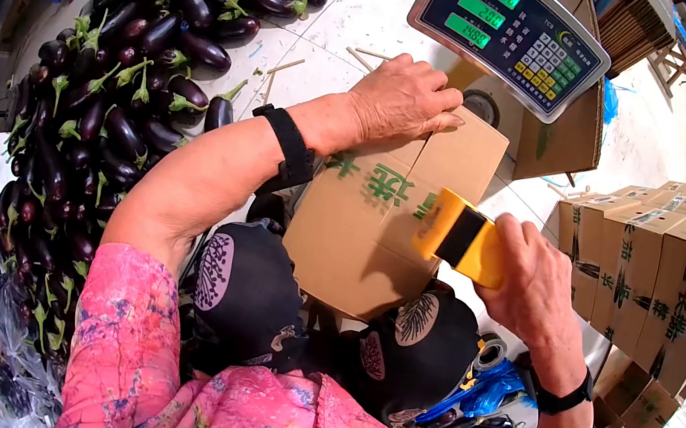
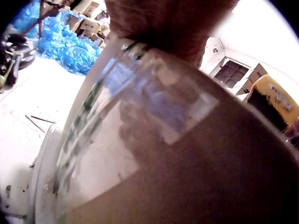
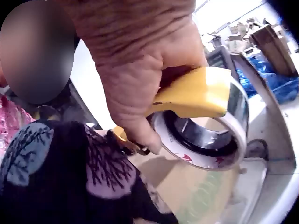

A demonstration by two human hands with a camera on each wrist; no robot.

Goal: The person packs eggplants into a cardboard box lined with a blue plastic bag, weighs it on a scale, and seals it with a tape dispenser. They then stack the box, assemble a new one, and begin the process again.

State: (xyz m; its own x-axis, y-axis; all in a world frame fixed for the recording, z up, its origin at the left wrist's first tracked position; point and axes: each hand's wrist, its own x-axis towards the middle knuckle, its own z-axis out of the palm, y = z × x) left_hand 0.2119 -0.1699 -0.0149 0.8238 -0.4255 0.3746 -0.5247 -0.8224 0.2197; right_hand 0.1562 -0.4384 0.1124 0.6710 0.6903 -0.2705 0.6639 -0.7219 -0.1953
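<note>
While the left hand (image 1: 403,97) bends its fingers over the far edge of a brown cardboard box (image 1: 345,255), its thumb lying on the upper face, the right hand (image 1: 532,277) grips a yellow tape dispenser (image 1: 477,250) with a black band. The right grip is closed round the dispenser's body, just above the box's right side; its thumb shows curled against the yellow frame in the right wrist view. That view also shows one roll of clear tape (image 3: 175,154) in the dispenser, with small red marks printed inside its pale core.

The single box lies in front of the person, its near end between two knees in dark patterned cloth. Green Chinese characters cross it; "选" is readable, the others partly blurred. Glossy clear tape (image 2: 159,112) covers part of it in the left wrist view.

Beyond the box stands one grey scale display (image 1: 509,33) marked "TCS", with three green readouts; the middle one seems to read 2.00, the others are less certain. Many dark purple eggplants (image 1: 141,90), too overlapped to count, pile up at the left. At the right, stacked brown cartons (image 1: 656,266) carry "选" and "长茄" in dark print. Two black wristbands are visible, one per arm.
</note>
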